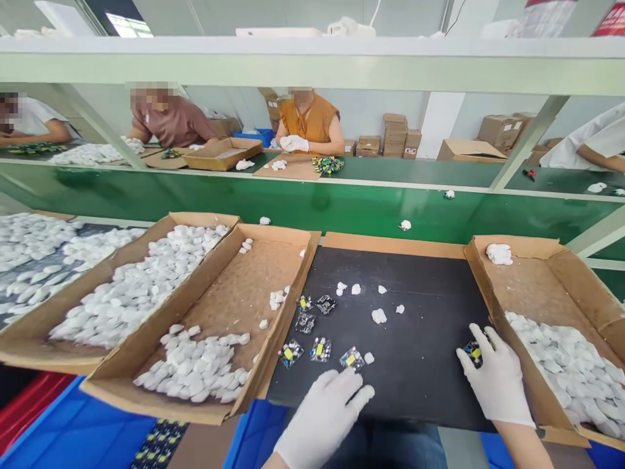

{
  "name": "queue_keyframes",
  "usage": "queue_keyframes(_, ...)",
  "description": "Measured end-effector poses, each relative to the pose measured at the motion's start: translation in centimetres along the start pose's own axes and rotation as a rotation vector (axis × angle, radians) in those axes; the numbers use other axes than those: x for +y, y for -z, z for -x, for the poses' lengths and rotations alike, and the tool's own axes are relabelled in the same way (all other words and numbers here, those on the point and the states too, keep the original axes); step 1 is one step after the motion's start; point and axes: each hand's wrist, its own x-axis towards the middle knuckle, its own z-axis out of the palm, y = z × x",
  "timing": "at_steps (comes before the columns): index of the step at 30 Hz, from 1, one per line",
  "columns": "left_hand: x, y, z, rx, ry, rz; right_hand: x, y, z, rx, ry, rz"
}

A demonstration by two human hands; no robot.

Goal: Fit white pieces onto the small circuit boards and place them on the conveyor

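My left hand [328, 413], in a white glove, is at the front of the black mat [415, 293]. Its fingers are apart and hold nothing I can see; the tips reach the near edge of a small circuit board [352, 358] with a yellow part. A white lump [369, 357] lies beside that board. At the mat's right side, my gloved right hand [500, 381] has thumb and fingers around another circuit board [472, 352], partly hidden under them. More circuit boards [321, 350] lie on the left of the mat, some face down, with several white lumps [379, 316] behind.
Cardboard trays with white pieces stand on the left [195, 404] and right [569, 280]. Beyond is a green conveyor belt [342, 205] carrying a few pieces. A shelf beam [312, 68] crosses overhead. Co-workers sit opposite, one in an orange top [312, 124].
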Motion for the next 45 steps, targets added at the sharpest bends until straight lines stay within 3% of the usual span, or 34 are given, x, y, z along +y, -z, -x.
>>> queue_keyframes(4,-0.9,-1.8,1.2,-0.04,0.125,-0.061,-0.6,-0.8,-2.3,-0.003,0.144,-0.025)
queue_keyframes(11,-1.4,-1.5,1.2,-0.222,0.017,-0.115,-3.0,-1.6,-6.0,-0.063,0.199,0.007)
queue_keyframes(15,-1.0,-1.4,1.6,-0.234,-0.043,-0.128,-3.3,-1.2,-5.2,-0.059,0.168,0.042)
queue_keyframes(22,0.2,-2.3,2.6,-0.176,-0.013,-0.113,-2.1,-1.4,-2.8,0.003,0.126,-0.052)
queue_keyframes(26,0.0,-0.8,2.4,-0.122,0.032,0.003,-2.3,-1.8,-3.6,-0.027,0.202,-0.115)
queue_keyframes(30,0.9,2.1,0.8,-0.104,0.022,0.054,-3.5,-2.5,-6.0,-0.06,0.26,-0.161)
queue_keyframes(33,3.1,2.9,-2.2,-0.174,-0.094,0.021,-4.6,-3.1,-8.2,-0.088,0.244,-0.141)
queue_keyframes(39,8.3,0.2,-8.1,-0.058,-0.196,-0.008,-6.2,-4.1,-10.8,-0.107,0.21,-0.114)
queue_keyframes(45,9.2,-1.1,-7.8,-0.014,-0.171,0.042,-5.9,-4.2,-10.6,-0.1,0.205,-0.113)
